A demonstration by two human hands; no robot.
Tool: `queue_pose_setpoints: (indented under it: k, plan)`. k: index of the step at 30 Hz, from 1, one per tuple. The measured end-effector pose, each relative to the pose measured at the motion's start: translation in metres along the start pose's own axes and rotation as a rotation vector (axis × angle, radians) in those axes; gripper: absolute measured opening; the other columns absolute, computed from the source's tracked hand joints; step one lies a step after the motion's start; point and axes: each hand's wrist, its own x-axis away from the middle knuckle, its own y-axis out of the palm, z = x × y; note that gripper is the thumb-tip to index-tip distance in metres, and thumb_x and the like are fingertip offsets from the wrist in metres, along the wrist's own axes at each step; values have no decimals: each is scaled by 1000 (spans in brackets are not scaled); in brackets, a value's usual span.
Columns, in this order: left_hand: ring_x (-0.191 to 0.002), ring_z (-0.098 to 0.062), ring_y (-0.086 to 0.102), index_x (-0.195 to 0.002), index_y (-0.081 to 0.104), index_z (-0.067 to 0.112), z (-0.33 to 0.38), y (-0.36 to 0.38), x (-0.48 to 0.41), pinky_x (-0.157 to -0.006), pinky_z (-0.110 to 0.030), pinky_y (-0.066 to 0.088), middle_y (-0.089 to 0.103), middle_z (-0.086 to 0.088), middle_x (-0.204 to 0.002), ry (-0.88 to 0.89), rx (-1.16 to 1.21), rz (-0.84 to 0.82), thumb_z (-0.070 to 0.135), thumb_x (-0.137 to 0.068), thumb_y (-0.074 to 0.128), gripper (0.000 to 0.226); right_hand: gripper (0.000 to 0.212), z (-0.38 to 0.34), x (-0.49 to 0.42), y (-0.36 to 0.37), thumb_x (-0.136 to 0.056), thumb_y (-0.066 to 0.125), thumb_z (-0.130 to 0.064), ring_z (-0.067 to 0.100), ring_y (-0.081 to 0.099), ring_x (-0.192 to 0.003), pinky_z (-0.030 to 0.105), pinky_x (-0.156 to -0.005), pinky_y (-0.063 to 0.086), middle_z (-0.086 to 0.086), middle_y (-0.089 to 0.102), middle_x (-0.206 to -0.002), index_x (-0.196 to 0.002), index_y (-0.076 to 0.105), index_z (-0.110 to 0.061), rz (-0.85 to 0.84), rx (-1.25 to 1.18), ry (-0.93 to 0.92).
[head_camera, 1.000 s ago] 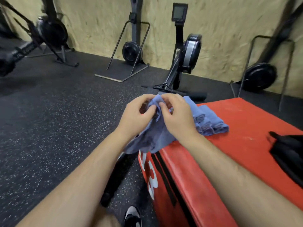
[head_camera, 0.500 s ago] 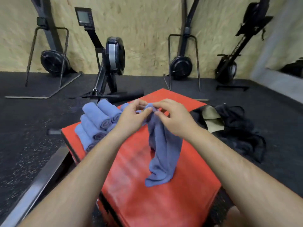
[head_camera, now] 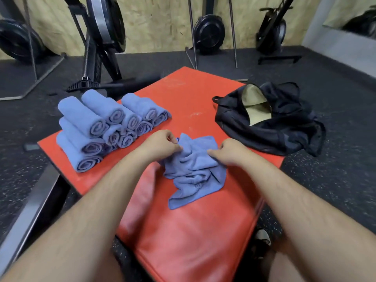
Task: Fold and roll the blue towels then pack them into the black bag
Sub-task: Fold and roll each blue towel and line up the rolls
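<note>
A crumpled blue towel [head_camera: 193, 169] lies in the middle of the red padded box [head_camera: 183, 231]. My left hand [head_camera: 160, 144] pinches its upper left edge. My right hand [head_camera: 230, 151] grips its upper right edge, a little apart from the left. Several rolled blue towels [head_camera: 105, 127] are stacked in a pile on the box's left part. The black bag [head_camera: 270, 119] lies open at the box's right corner, its tan lining showing, partly hanging past the edge.
Rowing machines [head_camera: 101, 33] and other gym machines [head_camera: 209, 33] stand along the plywood wall behind the box. Dark rubber floor surrounds the box. A metal rail [head_camera: 30, 210] runs along the lower left. A shoe [head_camera: 262, 239] shows below the box's right side.
The towel hung from both hands held close together above the box; now it lies bunched on the red surface and my hands have moved apart along its top edge. The view tilted down.
</note>
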Motion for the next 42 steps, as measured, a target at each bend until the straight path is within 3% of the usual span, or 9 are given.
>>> queue_pose_setpoints:
  k: [8, 14, 19, 23, 26, 31, 35, 39, 42]
  plan:
    - [-68, -18, 56, -69, 68, 14, -26, -10, -16, -61, -27, 44, 67, -6, -74, -58, 70, -58, 19, -81, 75, 15, 28, 1, -2, -3, -86, 55, -22, 22, 45, -56, 32, -56, 34, 11, 51, -59, -60, 49, -14, -38, -362, 28]
    - [-58, -11, 48, -75, 66, 14, -32, -11, -4, -57, -26, 39, 59, 5, -62, -3, 341, -26, 23, -83, 81, 19, 22, -1, 23, -13, -62, 59, -14, 20, 23, -60, 39, -59, 14, 5, 29, -63, -64, 38, -21, -71, -866, -20]
    - [-61, -17, 50, -70, 65, 14, -37, -17, 18, -60, -30, 40, 60, 1, -60, -36, 552, -74, 14, -77, 85, 21, 12, -8, 29, -9, -84, 73, -26, 24, 51, -70, 29, -56, 38, 12, 57, -81, -87, 68, -16, -209, -998, -1]
    - [-55, -13, 53, -71, 61, 11, -32, -23, 33, -56, -25, 47, 60, 0, -59, -39, 656, -30, 10, -85, 77, 21, 37, -16, 32, -9, -87, 56, 6, 21, 66, -77, 25, -61, 52, 13, 72, -97, -117, 66, -13, -251, -1020, -17]
    - [-49, -4, 55, -74, 51, 13, -30, -33, 38, -52, -18, 50, 58, 7, -54, -59, 736, 87, 9, -96, 64, 26, 46, -12, 36, -19, -84, 44, 9, 26, 62, -90, 35, -81, 47, 18, 72, -106, -111, 75, -13, -332, -1057, -76]
    - [-64, -20, 52, -82, 45, 19, -34, -46, 46, -59, -35, 55, 50, -7, -73, -51, 583, 399, 16, -99, 59, 23, 35, 3, 52, -41, -88, 55, -4, 21, 59, -88, 30, -73, 49, 9, 69, -102, -107, 79, -21, -116, -1128, -155]
    - [-64, -22, 53, -92, 53, 24, -22, -74, 55, -56, -33, 49, 55, -14, -80, -1, 719, 442, 16, -97, 58, 11, 20, 11, 66, -67, -92, 66, -13, 14, 63, -106, 31, -95, 48, 0, 74, -111, -105, 78, -22, 109, -1196, -258]
    - [-77, -20, 57, -92, 63, 25, 2, -125, 61, -58, -30, 51, 61, -5, -91, 108, 706, 502, 18, -101, 54, 14, 20, 0, 86, -118, -95, 61, -8, 15, 64, -98, 24, -83, 50, 2, 74, -106, -106, 74, -18, 155, -1205, -346]
    - [-71, -20, 54, -94, 69, 28, 25, -160, 68, -61, -31, 49, 64, -5, -92, 221, 676, 519, 22, -103, 51, 20, 19, -14, 99, -158, -96, 62, -8, 22, 65, -95, 32, -86, 50, 8, 75, -105, -107, 74, -17, 220, -1141, -405]
